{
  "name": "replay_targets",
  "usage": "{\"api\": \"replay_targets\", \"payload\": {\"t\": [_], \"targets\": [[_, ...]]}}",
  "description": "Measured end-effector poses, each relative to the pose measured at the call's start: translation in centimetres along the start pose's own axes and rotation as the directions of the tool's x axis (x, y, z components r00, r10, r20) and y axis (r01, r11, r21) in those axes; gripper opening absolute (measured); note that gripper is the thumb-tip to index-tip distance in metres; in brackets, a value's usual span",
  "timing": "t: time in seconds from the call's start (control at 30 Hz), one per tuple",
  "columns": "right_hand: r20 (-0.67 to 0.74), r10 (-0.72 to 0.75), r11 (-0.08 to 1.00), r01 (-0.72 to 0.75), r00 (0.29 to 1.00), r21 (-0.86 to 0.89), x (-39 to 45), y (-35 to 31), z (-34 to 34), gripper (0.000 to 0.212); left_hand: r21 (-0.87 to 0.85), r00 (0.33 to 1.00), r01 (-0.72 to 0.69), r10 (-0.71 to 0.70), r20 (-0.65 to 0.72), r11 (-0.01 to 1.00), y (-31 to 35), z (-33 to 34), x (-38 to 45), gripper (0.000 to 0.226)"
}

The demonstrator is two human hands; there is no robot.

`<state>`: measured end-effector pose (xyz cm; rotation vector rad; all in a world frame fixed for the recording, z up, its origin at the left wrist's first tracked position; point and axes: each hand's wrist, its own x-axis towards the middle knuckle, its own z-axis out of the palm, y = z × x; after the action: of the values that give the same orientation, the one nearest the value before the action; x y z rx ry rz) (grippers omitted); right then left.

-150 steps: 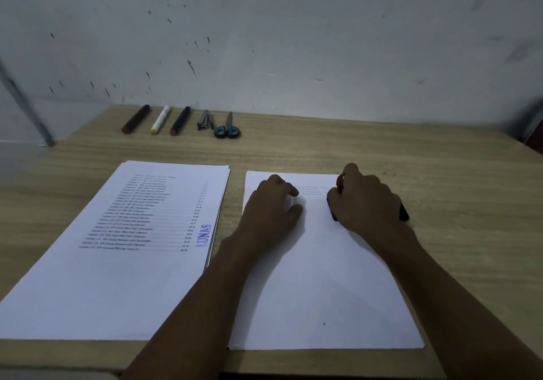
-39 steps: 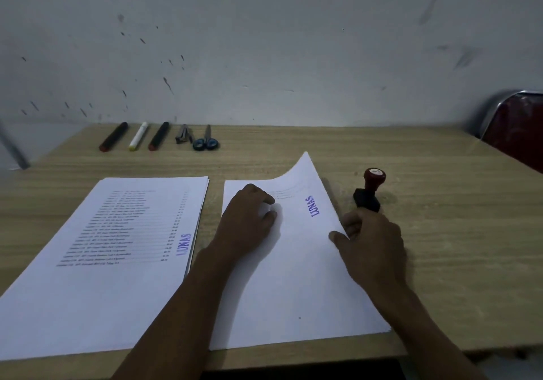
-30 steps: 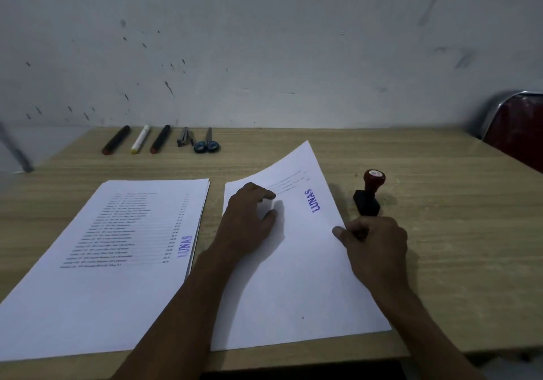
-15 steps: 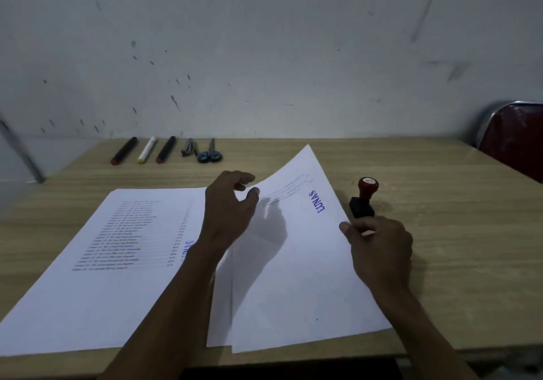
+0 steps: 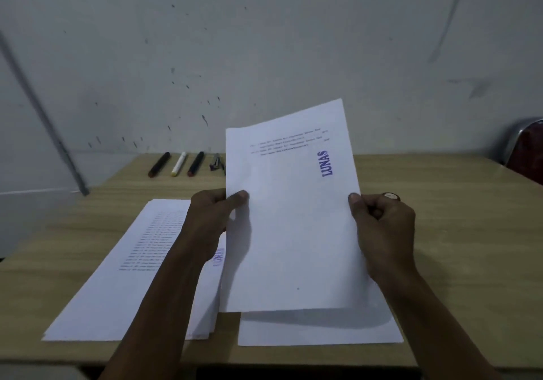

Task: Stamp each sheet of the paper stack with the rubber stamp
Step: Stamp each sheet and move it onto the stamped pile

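Grey, speckled wall and a pale wooden desk (image 5: pixel 458 232) frame the work: a moment ago the stamped sheet (image 5: pixel 293 227) lay on the right-hand paper (image 5: pixel 320 331), and now both hands have lifted it clear, its blue "LUNAS" mark facing the camera. Left hand (image 5: pixel 210 221) and right hand (image 5: pixel 382 227) each pinch 1 side edge, so this sheet looks done and probably goes onto the stamped pile (image 5: pixel 117 285) at left. Only the rubber stamp (image 5: pixel 390 196) top shows behind the right knuckles, ungripped.
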<state>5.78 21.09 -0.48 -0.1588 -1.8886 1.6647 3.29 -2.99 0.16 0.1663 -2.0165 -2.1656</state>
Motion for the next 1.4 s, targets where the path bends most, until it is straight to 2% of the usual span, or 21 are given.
{"api": "replay_targets", "payload": {"t": [0.13, 0.23, 0.3, 0.4, 0.47, 0.53, 0.57, 0.67, 0.87, 1.0, 1.1, 1.27, 1.4], "targets": [[0.099, 0.123, 0.992, -0.125, 0.987, 0.006, -0.9, 0.3, 2.4, 0.025, 0.078, 0.991, -0.029, 0.039, -0.130, 0.997, 1.4, -2.5, -0.2, 0.008], [0.216, 0.175, 0.980, -0.148, 0.961, -0.134, -2.2, 0.5, 4.7, 0.027, 0.271, 0.969, -0.102, 0.157, -0.189, 0.957, 1.7, -5.9, -0.1, 0.021], [0.281, 0.194, 0.967, -0.136, 0.940, -0.215, -3.3, 0.4, 6.4, 0.028, 0.427, 0.961, -0.103, 0.201, -0.190, 0.898, 1.4, -8.2, 0.0, 0.035], [0.377, 0.232, 0.940, -0.106, 0.897, -0.325, -5.2, 0.5, 9.2, 0.024, 0.624, 0.952, -0.019, 0.205, -0.228, 0.781, 0.5, -11.7, 0.1, 0.048], [0.435, 0.243, 0.905, -0.041, 0.867, -0.423, -6.5, 0.4, 11.1, 0.024, 0.708, 0.944, 0.017, 0.223, -0.245, 0.706, -0.3, -13.9, 0.1, 0.040], [0.453, 0.239, 0.855, 0.035, 0.859, -0.518, -7.6, 0.2, 12.7, 0.025, 0.780, 0.941, 0.040, 0.239, -0.240, 0.625, -0.7, -15.5, 0.0, 0.025], [0.453, 0.229, 0.831, 0.069, 0.862, -0.552, -8.1, 0.1, 13.3, 0.024, 0.807, 0.941, 0.046, 0.246, -0.233, 0.589, -1.0, -16.1, 0.1, 0.025], [0.459, 0.195, 0.764, 0.159, 0.867, -0.626, -9.0, 0.0, 14.8, 0.019, 0.845, 0.933, 0.073, 0.264, -0.246, 0.529, -1.5, -17.4, 0.5, 0.026], [0.500, 0.149, 0.671, 0.284, 0.853, -0.685, -9.3, 0.2, 16.1, 0.022, 0.859, 0.915, 0.136, 0.270, -0.300, 0.494, -3.0, -18.0, 1.5, 0.017], [0.518, 0.109, 0.626, 0.346, 0.848, -0.698, -9.3, 0.5, 16.1, 0.025, 0.846, 0.909, 0.164, 0.255, -0.330, 0.508, -4.1, -18.4, 2.0, 0.043], [0.536, 0.093, 0.622, 0.371, 0.839, -0.689, -9.4, 0.6, 16.0, 0.029, 0.836, 0.909, 0.169, 0.245, -0.337, 0.521, -4.4, -18.5, 2.0, 0.050], [0.546, 0.096, 0.649, 0.364, 0.832, -0.668, -9.5, 0.8, 15.9, 0.030, 0.831, 0.910, 0.177, 0.233, -0.342, 0.528, -4.4, -18.2, 1.9, 0.041], [0.560, 0.048, 0.701, 0.371, 0.827, -0.609, -9.3, 0.6, 15.5, 0.034, 0.851, 0.890, 0.167, 0.295, -0.347, 0.498, -4.0, -17.4, 1.6, 0.047]]}}
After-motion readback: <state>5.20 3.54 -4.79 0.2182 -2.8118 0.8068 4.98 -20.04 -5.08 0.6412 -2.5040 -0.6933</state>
